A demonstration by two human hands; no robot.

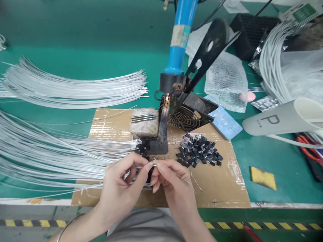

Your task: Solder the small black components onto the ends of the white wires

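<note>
My left hand point(123, 183) and my right hand point(170, 179) meet at the front of a taped cardboard mat point(222, 181), fingertips pinched together on a thin white wire point(83, 161). A small black part seems to sit between the fingers, mostly hidden. The wire belongs to a large fan of white wires point(45, 151) lying to my left. Just behind my fingers stands a blue-handled soldering iron point(178, 53) in a black stand point(161, 144), beside a grey sponge block point(144, 122). A pile of small black parts point(199, 154) lies right of the stand.
A second bundle of white wires point(75, 89) lies farther back on the green bench. A small black fan point(188, 116), bubble wrap point(225, 82), a white tube point(282, 117), coiled white cable point(271, 57) and a yellow pad point(262, 177) fill the right side.
</note>
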